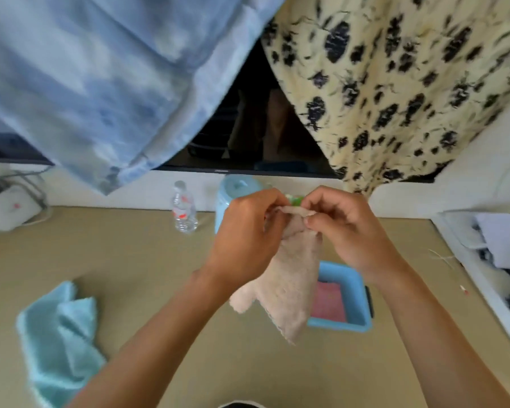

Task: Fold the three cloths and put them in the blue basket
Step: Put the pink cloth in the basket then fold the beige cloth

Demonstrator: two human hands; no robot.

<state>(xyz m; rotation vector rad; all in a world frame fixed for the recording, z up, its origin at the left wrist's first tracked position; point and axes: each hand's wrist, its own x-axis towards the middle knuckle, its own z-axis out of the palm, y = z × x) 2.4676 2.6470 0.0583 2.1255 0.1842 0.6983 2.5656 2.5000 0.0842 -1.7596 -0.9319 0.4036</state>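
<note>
Tan worktop (pixel 136 260) fills my view, with a dark screen at its far edge draped by a pale blue sheet (pixel 86 78) and a cream sheet with black blotches (pixel 409 83).

Both my hands are raised above the worktop, pinching the top edge of the beige cloth (pixel 292 278). The left hand (pixel 248 228) and the right hand (pixel 348 228) sit close together, fingers (pixel 306 220) narrowed onto the hem, so the cloth hangs straight down from them with its long axis running toward me. It looks only partly folded; the lower corners dangle unevenly.

What the next move turns on, I judge, is that the blue basket (pixel 357 293) lies just below and slightly to the right of the fingers, partly hidden behind the hanging cloth. The right hand is the nearer one to it. A pink cloth (pixel 327 301) already lies flat inside.

The light blue cloth (pixel 59 334) sits crumpled on the worktop well to the left of the fingers, nearer the left hand, still unfolded.

Beyond the fingers stand a plastic bottle (pixel 184 209) and a pale blue container (pixel 233 192); neither blocks the way down to the basket.
</note>
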